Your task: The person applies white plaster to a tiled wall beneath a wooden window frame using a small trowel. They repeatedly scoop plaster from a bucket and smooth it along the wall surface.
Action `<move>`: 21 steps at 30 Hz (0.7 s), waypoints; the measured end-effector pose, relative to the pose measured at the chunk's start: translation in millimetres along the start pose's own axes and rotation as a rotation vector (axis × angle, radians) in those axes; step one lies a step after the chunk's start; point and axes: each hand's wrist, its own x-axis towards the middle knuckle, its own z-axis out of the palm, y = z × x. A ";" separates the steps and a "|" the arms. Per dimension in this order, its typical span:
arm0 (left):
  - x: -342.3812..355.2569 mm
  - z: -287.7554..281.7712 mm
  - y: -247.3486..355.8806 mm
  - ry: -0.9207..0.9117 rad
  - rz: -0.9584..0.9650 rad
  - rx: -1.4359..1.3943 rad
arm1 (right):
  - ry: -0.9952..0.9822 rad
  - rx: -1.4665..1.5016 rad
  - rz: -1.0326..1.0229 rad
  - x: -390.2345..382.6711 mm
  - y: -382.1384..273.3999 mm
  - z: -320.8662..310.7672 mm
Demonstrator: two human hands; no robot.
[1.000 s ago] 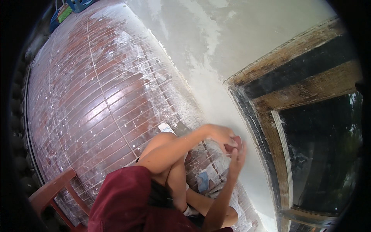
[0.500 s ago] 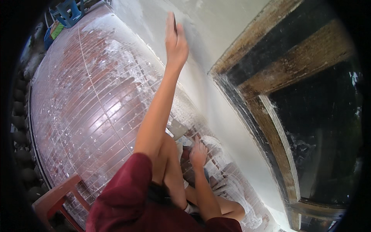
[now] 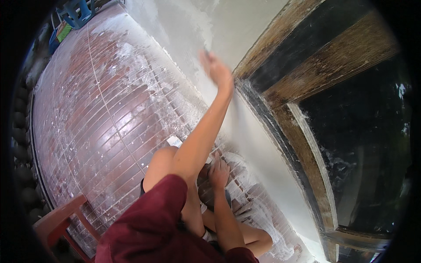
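Note:
My left hand is raised at the white plastered wall, beside the corner of the window frame, its blurred fingers on a thin, dark-edged flat pad held flat to the plaster. My right hand is low by my bent legs, near the dusty floor at the wall's foot, fingers loosely bent and apart; whatever lies under it is unclear. A small white printed piece lies on the floor beside my knee, partly hidden by my left arm.
A weathered wooden window frame with dark glass fills the right. Dusty red tiled floor spreads left. A reddish chair stands at lower left; a blue stool and a green brush are at the far upper left.
A second ago both hands held the pad low by the wall. My left hand then swung high with it and is now somewhat lower and further right; my right hand dropped beside my legs.

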 end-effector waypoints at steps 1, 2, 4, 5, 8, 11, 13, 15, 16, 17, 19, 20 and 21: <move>10.4 10.2 21.7 -0.032 0.199 -0.019 | -0.033 -0.004 0.017 -0.3 -0.3 0.3; 19.0 19.2 39.4 -0.070 0.481 -0.064 | -0.056 -0.004 0.045 -0.2 -0.7 0.8; 24.7 23.6 51.6 -0.145 0.633 0.010 | -0.035 -0.008 0.049 0.5 -1.2 1.7; 22.8 17.6 47.9 -0.126 0.791 0.081 | -0.003 -0.010 0.029 0.5 -1.3 1.7; 15.7 -15.5 3.4 -0.100 0.469 -0.146 | 0.026 -0.013 0.005 1.4 -1.9 0.4; 0.0 -59.9 -55.1 0.017 0.020 0.083 | 0.004 0.000 0.016 2.2 -2.4 -1.3; -1.7 -68.7 -75.0 0.033 -0.246 0.132 | -0.020 0.001 0.029 2.1 -2.7 -2.0; -0.1 -59.1 -81.1 0.064 -0.356 0.186 | -0.049 -0.012 0.056 2.2 -2.5 -1.7; 1.7 -52.3 -79.8 0.051 -0.183 0.155 | 0.019 -0.006 0.008 2.2 -2.5 -1.4; 2.2 -46.7 -77.4 0.042 -0.040 0.128 | 0.047 -0.002 -0.004 2.4 -2.4 -1.1; 0.2 -48.3 -71.7 0.007 0.109 0.130 | 0.037 -0.006 0.006 1.2 -3.0 -1.8; -1.2 -52.4 -69.2 -0.021 0.129 0.145 | 0.016 -0.012 0.019 0.8 -3.0 -2.5; -0.7 -57.0 -66.9 -0.036 0.114 0.162 | -0.014 -0.020 0.045 2.3 -2.9 -2.1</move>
